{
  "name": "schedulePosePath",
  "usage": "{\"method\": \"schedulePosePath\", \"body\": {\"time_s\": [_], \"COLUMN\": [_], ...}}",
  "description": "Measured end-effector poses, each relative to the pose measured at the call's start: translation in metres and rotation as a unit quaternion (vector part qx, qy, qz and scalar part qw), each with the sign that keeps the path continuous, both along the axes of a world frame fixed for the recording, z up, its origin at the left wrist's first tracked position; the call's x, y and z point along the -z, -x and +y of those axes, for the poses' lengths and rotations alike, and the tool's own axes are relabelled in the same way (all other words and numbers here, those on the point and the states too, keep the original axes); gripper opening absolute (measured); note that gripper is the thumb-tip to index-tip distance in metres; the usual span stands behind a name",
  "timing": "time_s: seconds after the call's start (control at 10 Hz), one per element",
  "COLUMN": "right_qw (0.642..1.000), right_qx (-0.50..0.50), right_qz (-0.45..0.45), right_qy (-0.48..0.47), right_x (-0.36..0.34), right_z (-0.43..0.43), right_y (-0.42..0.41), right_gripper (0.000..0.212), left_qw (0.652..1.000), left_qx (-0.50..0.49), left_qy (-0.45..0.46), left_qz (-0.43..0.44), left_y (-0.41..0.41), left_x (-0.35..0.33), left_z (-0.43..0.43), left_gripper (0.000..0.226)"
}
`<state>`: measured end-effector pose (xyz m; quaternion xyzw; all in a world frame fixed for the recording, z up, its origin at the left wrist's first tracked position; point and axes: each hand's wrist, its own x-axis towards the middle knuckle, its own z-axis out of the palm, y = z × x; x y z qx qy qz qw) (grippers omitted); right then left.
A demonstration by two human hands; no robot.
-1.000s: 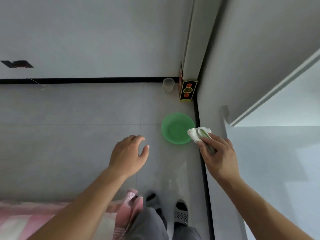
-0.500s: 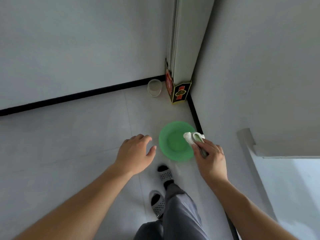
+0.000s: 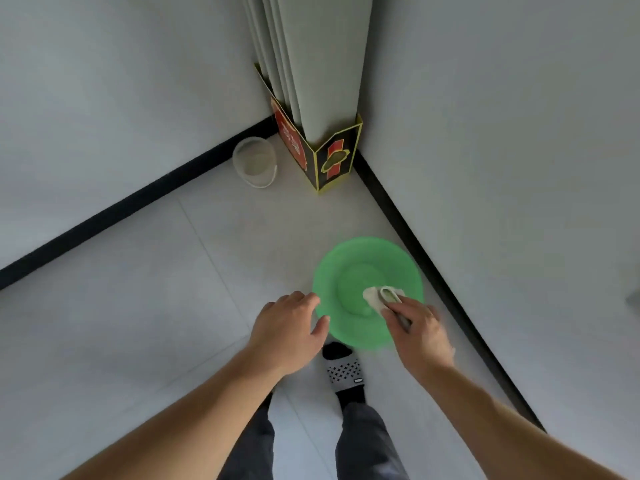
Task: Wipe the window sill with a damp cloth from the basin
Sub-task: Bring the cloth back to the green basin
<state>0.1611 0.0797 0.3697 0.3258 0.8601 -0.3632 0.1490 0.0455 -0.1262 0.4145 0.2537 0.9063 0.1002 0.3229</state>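
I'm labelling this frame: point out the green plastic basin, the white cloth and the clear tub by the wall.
round green plastic basin (image 3: 349,268): head view, bare far inner wall.
crumpled white cloth (image 3: 372,297): head view, bunched left end.
clear plastic tub (image 3: 254,162): head view, its inner bottom.

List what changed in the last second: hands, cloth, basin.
The right hand, white cloth in its grip, moved left from the green basin's right rim to over its inside. Nothing was taken hold of or let go. The left hand stayed open and empty by the basin's left rim; the basin, clear cup and box stayed put.
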Motion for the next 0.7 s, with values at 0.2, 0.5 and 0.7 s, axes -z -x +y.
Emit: {"method": "schedulePosePath", "body": {"time_s": [0.2, 0.5, 0.7], "right_qw": [0.999, 0.994, 0.988], "right_qx": [0.025, 0.012, -0.012], "right_qz": [0.000, 0.057, 0.096], "right_qy": [-0.025, -0.095, -0.121], "right_x": [0.118, 0.299, 0.344], "right_z": [-0.005, -0.018, -0.014], "right_y": [0.018, 0.015, 0.019], "right_gripper": [0.028, 0.017, 0.012], "left_qw": [0.995, 0.986, 0.983], "left_qx": [0.094, 0.166, 0.182], "left_qy": [0.001, 0.004, 0.007], "left_qz": [0.016, 0.024, 0.016], "left_y": [0.040, 0.049, 0.044], "left_x": [0.121, 0.264, 0.297], "left_z": [0.018, 0.017, 0.024], "left_gripper": [0.055, 0.053, 0.048]}}
